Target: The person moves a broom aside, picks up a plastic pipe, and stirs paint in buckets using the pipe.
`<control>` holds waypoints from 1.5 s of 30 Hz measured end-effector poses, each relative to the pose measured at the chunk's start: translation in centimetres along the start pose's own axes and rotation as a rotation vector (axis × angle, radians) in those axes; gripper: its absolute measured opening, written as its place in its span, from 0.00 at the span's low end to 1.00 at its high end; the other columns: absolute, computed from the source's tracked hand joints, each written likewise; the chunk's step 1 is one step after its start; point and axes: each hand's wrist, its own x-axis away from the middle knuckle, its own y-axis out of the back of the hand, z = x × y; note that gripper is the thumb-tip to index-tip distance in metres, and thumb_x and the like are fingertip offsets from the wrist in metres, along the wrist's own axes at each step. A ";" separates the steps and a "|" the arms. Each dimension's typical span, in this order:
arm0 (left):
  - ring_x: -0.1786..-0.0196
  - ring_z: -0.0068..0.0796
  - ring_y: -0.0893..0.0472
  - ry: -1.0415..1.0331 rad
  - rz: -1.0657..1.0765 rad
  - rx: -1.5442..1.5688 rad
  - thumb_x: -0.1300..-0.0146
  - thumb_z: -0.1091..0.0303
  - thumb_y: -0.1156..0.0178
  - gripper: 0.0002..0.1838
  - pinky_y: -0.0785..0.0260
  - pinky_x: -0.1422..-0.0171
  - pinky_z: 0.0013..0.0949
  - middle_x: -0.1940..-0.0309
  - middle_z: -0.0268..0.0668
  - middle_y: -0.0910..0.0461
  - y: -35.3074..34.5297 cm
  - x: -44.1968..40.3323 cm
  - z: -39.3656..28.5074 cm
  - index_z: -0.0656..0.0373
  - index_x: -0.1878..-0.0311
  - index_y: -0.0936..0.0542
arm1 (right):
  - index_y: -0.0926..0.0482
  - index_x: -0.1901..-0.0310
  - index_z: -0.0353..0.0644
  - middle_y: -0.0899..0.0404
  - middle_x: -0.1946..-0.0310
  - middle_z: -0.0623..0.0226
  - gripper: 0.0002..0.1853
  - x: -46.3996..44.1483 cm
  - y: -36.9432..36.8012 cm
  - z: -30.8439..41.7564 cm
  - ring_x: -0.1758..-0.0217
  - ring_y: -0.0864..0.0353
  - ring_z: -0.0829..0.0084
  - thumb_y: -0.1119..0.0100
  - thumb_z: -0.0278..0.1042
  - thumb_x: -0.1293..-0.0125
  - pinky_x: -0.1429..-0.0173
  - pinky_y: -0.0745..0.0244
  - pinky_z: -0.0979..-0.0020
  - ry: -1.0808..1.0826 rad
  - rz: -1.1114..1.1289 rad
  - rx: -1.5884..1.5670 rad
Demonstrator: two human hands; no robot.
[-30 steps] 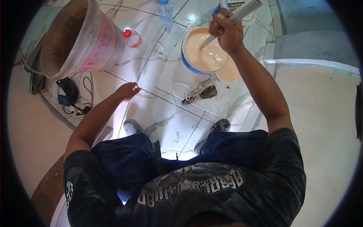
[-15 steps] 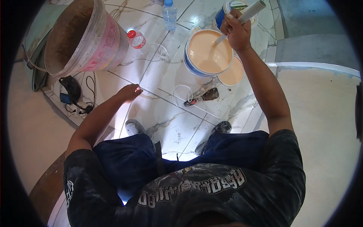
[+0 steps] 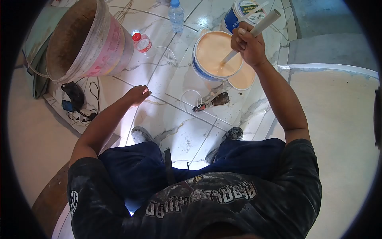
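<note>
My right hand (image 3: 249, 43) is wrapped around a white plastic pipe (image 3: 266, 22). The pipe slants down to the left, its lower end dipped in peach-coloured paint (image 3: 209, 47). That paint fills a white and blue bucket (image 3: 201, 71) nearly to the rim. Beside the bucket lies a round lid (image 3: 247, 78) coated in the same peach colour. Well away from the bucket, my left hand (image 3: 137, 95) hangs over the tiles, fingers loosely bent and holding nothing. A putty knife (image 3: 215, 100) with a dirty blade is on the floor between my hands.
A big dirty pink and white bucket (image 3: 113, 51) leans at the left. Behind are a red-capped jar (image 3: 142, 44), a water bottle (image 3: 176, 18) and a second blue paint bucket (image 3: 230, 20). A black device with cables (image 3: 74, 95) lies at left. A raised ledge (image 3: 334, 67) borders the right.
My right hand has shifted the pipe's lower end left and toward me through the paint. My left hand stays in nearly the same place.
</note>
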 end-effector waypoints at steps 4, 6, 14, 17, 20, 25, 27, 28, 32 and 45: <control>0.49 0.42 0.23 -0.013 0.003 -0.011 0.32 0.51 0.51 0.21 0.33 0.44 0.41 0.54 0.46 0.22 -0.3 0.3 0.5 0.61 0.53 0.24 | 0.37 0.79 0.43 0.42 0.86 0.75 0.13 -1.5 1.5 0.0 0.85 0.45 0.83 0.49 0.30 0.38 0.80 0.48 0.77 0.079 -0.117 0.102; 0.48 0.42 0.23 0.005 0.017 -0.009 0.32 0.51 0.51 0.21 0.33 0.44 0.40 0.54 0.46 0.22 -0.5 0.5 0.7 0.61 0.52 0.24 | 0.37 0.79 0.43 0.42 0.86 0.75 0.13 -2.5 1.3 -0.3 0.85 0.45 0.83 0.49 0.29 0.38 0.80 0.48 0.77 0.120 -0.142 0.102; 0.47 0.42 0.23 0.012 0.047 -0.010 0.32 0.52 0.51 0.21 0.33 0.43 0.40 0.52 0.47 0.22 -0.4 0.5 0.4 0.62 0.51 0.24 | 0.38 0.80 0.43 0.40 0.86 0.73 0.13 -3.1 -1.7 -1.9 0.86 0.43 0.81 0.49 0.30 0.39 0.80 0.47 0.76 0.154 -0.088 0.036; 0.48 0.42 0.23 -0.015 0.011 -0.009 0.32 0.52 0.50 0.21 0.33 0.44 0.40 0.53 0.47 0.22 -0.1 0.2 0.1 0.61 0.51 0.24 | 0.38 0.79 0.43 0.40 0.86 0.73 0.13 -1.4 -2.2 -1.6 0.86 0.43 0.81 0.50 0.32 0.38 0.80 0.48 0.76 0.070 -0.034 -0.025; 0.48 0.42 0.23 -0.010 -0.009 0.018 0.32 0.52 0.50 0.20 0.33 0.44 0.40 0.53 0.47 0.22 0.0 0.0 -0.1 0.62 0.52 0.24 | 0.39 0.78 0.44 0.41 0.86 0.73 0.13 0.0 -1.6 -0.8 0.86 0.43 0.81 0.51 0.32 0.37 0.80 0.48 0.76 -0.008 0.029 -0.073; 0.49 0.41 0.23 0.003 0.014 0.011 0.32 0.52 0.50 0.21 0.33 0.44 0.39 0.54 0.46 0.22 -0.2 0.2 0.1 0.62 0.52 0.24 | 0.40 0.78 0.44 0.42 0.86 0.74 0.13 0.0 0.7 0.0 0.86 0.43 0.81 0.51 0.31 0.37 0.80 0.48 0.76 0.006 -0.012 0.029; 0.49 0.41 0.23 0.000 0.011 0.009 0.32 0.52 0.50 0.21 0.32 0.44 0.39 0.54 0.46 0.22 -0.4 0.3 0.3 0.62 0.52 0.24 | 0.40 0.79 0.44 0.42 0.86 0.74 0.13 -0.8 1.6 0.1 0.85 0.44 0.82 0.52 0.31 0.37 0.80 0.47 0.76 0.063 -0.107 0.117; 0.49 0.41 0.23 -0.004 0.012 0.005 0.33 0.52 0.50 0.21 0.32 0.44 0.40 0.54 0.46 0.22 -0.5 0.5 0.5 0.62 0.52 0.23 | 0.40 0.79 0.45 0.42 0.86 0.74 0.14 -1.3 2.0 0.1 0.85 0.44 0.82 0.51 0.30 0.37 0.80 0.47 0.77 0.083 -0.126 0.106; 0.48 0.42 0.23 0.015 0.017 -0.006 0.32 0.52 0.51 0.21 0.32 0.44 0.40 0.54 0.46 0.22 -0.7 1.1 0.7 0.62 0.53 0.23 | 0.39 0.79 0.45 0.42 0.86 0.75 0.14 -3.1 1.2 -0.3 0.85 0.45 0.82 0.49 0.29 0.38 0.80 0.47 0.76 0.169 -0.186 0.105; 0.49 0.42 0.24 -0.012 0.019 0.004 0.32 0.52 0.51 0.21 0.33 0.44 0.40 0.54 0.46 0.22 -0.2 0.1 -0.1 0.62 0.52 0.24 | 0.39 0.79 0.43 0.42 0.87 0.72 0.14 -0.8 -1.5 -1.3 0.86 0.43 0.81 0.50 0.33 0.38 0.80 0.48 0.75 0.029 -0.003 -0.046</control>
